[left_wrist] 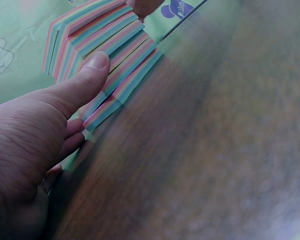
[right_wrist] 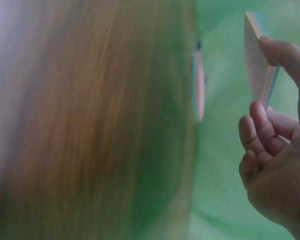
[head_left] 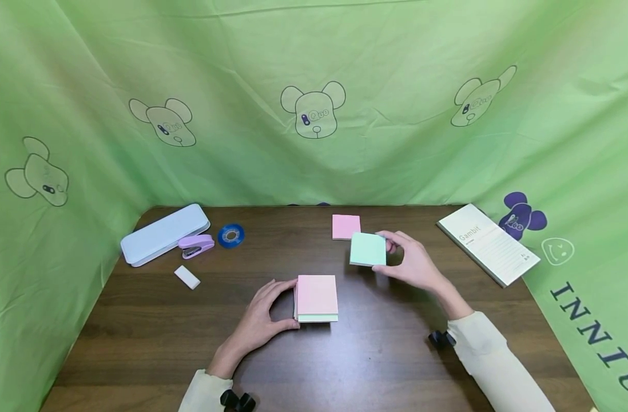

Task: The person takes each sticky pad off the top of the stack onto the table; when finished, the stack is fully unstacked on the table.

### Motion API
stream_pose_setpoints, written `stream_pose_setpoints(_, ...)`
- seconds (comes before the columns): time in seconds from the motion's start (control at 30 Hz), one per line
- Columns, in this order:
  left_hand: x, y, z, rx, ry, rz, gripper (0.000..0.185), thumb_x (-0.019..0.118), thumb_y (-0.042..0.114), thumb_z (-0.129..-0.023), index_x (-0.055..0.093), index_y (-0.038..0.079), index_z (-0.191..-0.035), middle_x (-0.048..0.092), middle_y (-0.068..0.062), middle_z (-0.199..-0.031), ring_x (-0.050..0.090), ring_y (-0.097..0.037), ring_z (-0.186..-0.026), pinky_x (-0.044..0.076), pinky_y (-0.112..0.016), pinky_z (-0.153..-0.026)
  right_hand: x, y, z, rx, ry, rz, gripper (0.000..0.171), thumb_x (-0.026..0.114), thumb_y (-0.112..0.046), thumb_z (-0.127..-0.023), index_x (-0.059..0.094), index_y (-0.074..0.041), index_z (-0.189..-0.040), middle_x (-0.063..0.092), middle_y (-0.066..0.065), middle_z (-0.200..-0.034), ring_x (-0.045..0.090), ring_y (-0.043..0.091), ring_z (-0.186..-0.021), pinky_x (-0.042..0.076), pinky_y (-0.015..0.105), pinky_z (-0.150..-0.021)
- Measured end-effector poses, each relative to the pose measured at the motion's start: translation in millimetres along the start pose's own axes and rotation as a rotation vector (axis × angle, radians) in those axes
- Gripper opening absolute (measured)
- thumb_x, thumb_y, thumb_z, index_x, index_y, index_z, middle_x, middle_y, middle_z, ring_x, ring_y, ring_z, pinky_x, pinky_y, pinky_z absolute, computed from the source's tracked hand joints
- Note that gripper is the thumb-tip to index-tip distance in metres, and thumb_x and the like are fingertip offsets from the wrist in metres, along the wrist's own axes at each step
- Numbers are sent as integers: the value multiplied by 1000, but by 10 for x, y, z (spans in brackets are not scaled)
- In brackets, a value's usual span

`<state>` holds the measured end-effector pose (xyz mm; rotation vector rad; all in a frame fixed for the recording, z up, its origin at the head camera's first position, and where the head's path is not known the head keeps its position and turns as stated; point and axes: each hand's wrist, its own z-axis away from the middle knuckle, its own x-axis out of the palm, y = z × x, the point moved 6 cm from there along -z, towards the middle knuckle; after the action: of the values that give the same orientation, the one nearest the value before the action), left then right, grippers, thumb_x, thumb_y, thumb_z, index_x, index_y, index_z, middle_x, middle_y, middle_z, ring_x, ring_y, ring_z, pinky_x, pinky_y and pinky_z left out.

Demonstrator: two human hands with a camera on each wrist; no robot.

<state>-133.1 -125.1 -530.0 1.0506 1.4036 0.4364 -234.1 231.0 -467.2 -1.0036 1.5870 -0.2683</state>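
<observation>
A tall stack of sticky note pads (head_left: pixel 316 294) with a pink top stands near the middle of the table; its pink, yellow, green and blue layers (left_wrist: pixel 115 60) show in the left wrist view. My left hand (head_left: pixel 257 319) grips the stack's left side, thumb at the near corner and fingers at the far one. Off to the right, my right hand (head_left: pixel 416 263) pinches a mint-green sticky note pad (head_left: pixel 368 249) by its edges, held above the table. Behind that pad lies a pink sticky note pad (head_left: pixel 346 226), partly covered by it in the head view.
At the left lie a light blue case (head_left: pixel 165 232), a purple stapler (head_left: pixel 197 245), a blue tape roll (head_left: pixel 231 235) and a white eraser (head_left: pixel 187 277). A notebook (head_left: pixel 486 243) lies at the right edge. Green cloth (head_left: pixel 242 166) hangs behind the table and along both sides.
</observation>
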Motion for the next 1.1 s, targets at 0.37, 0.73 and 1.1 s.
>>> stream_pose_setpoints(0.37,13,1,-6,17,4,-10,89,100,36,-83,59,23,-161,64,3,-158,46,-40,-157,29,-69,-131,-91,533,-66,97,-60,135,71,100,-23,-79,70,0,-139,63,5,-98,57,19,-88,44,27,-76)
stream_pose_setpoints(0.73,5,0,-1,25,14,-23,89,100,35,-83,59,23,-161,65,3,-157,46,-41,-157,31,-69,-130,27,814,-123,91,-79,196,80,95,-33,-87,63,-2,-153,60,7,-100,51,17,-81,41,34,-72)
stream_pose_setpoints(1.1,12,-10,0,26,19,-22,89,100,33,-82,60,23,-161,64,1,-158,45,-43,-157,31,-70,-129,50,824,-264,127,-55,188,65,86,-31,-94,66,-7,-151,59,9,-95,54,26,-81,43,44,-70)
